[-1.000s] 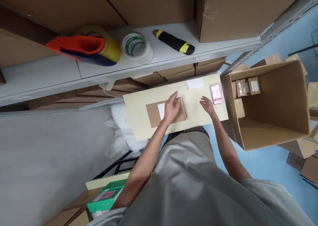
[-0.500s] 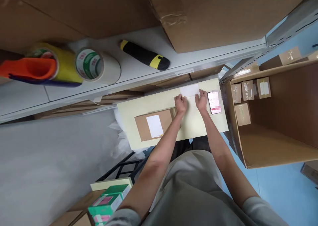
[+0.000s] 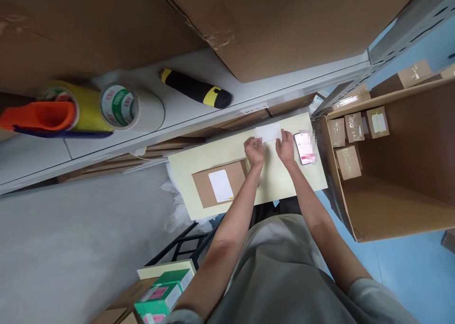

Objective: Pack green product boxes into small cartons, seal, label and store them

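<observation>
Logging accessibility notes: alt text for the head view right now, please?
A person's left hand and right hand touch the ends of a white slip on a yellow table, a phone beside the right hand. A brown parcel lies to their left, an open carton to the right; tape rolls and a knife sit on the shelf.

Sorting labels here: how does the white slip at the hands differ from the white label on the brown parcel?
The white slip lies at the far edge of the table with the left hand and right hand at its near corners; the white label sits on the brown parcel, untouched. The slip runs wide across the view; the label stands tall, slightly tilted. Both are white rectangles, seemingly blank.
</observation>
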Demonstrator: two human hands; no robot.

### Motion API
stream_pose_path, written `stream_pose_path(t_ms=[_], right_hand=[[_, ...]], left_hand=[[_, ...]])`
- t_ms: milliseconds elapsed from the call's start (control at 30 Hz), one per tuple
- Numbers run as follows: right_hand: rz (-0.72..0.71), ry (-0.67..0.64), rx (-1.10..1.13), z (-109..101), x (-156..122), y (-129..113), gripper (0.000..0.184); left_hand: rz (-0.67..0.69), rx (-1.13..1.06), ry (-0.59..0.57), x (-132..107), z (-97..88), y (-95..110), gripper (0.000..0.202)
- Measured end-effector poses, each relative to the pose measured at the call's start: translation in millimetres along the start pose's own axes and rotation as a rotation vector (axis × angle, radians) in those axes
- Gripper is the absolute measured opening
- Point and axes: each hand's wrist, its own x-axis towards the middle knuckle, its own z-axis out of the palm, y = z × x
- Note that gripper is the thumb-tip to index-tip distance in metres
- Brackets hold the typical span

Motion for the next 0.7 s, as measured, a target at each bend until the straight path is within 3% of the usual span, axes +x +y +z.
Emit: stream_pose_path(t_ms=[100, 233, 333, 467, 700], right_hand=[[-0.026, 0.034, 0.044, -3.5, -7.3, -15.5, 0.066], [-0.023, 0.061, 0.151, -12.5, -7.5, -36.4, 0.083], [0.017, 0.084, 0.187, -23.4, 5.1, -41.9, 0.091], [0.073, 0.148, 0.192, -43.4, 29.4, -31.6, 0.078], [0.052, 0.271, 0.139, -86.4, 51.9, -8.5, 0.063]], left_hand=[[0.127, -0.011, -0.094, -12.3, -4.7, 9.6, 0.019], [0.343, 0.007, -0.35, -31.5, -13.1, 26.2, 0.035], [0.508, 0.085, -0.522, -33.0, -16.8, 35.9, 0.046], [0.598, 0.202, -0.604, -8.7, -9.4, 43.3, 0.051], [0.634, 0.426, -0.753, 44.2, 36.9, 48.1, 0.098]])
